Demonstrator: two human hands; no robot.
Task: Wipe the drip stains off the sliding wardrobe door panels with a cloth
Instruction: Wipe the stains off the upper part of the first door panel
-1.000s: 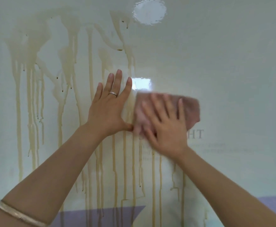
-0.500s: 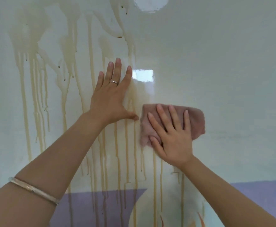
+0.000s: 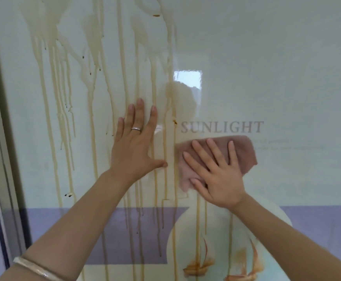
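A glossy pale-green wardrobe door panel [image 3: 277,67] fills the view. Brown drip stains [image 3: 96,82] run down its left and middle in long streaks. My right hand [image 3: 216,175] lies flat with spread fingers on a folded pink cloth [image 3: 244,153], pressing it against the panel just under the printed word SUNLIGHT [image 3: 222,127]. My left hand [image 3: 137,142], wearing a ring, rests flat on the stained panel to the left of the cloth, fingers straight, thumb out toward the cloth. A smeared patch [image 3: 181,98] sits above the cloth.
The door's grey frame edge [image 3: 1,138] runs down the far left. A lilac band [image 3: 125,236] and printed sailing boats [image 3: 202,264] cross the lower panel, with streaks running over them. The panel's right side shows no streaks.
My right hand has slid the cloth downward, uncovering the word SUNLIGHT. The view has tilted down. My left hand stays flat in the same spot on the panel.
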